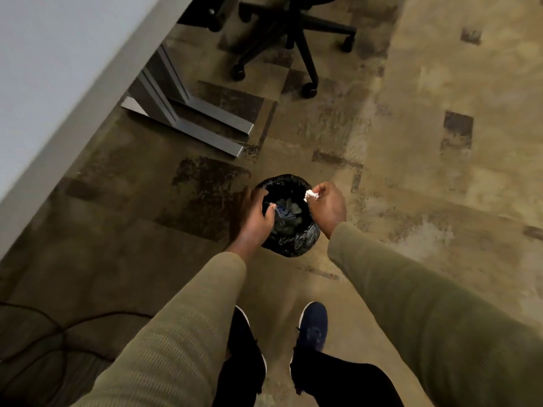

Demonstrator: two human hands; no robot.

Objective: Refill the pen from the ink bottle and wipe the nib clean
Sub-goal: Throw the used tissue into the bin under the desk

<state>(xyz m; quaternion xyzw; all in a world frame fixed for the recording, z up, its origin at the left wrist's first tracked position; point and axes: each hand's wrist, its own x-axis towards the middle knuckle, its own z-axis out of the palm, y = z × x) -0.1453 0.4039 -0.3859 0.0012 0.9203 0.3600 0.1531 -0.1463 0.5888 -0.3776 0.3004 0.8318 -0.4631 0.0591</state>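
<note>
I stand over a small bin lined with a black bag (296,242) on the carpet. My right hand (327,205) pinches a crumpled white tissue (311,195) above the bin's right rim. My left hand (252,212) hangs over the bin's left rim with fingers loosely curled and nothing visible in it. Dark scraps lie inside the bin. The pen and the ink bottle are out of view.
A white desk top (44,83) runs along the left, its grey metal feet (188,124) on the carpet. A black office chair base (293,39) with castors stands at the top. Dark cables (44,333) lie at the lower left. My shoes (313,324) are below.
</note>
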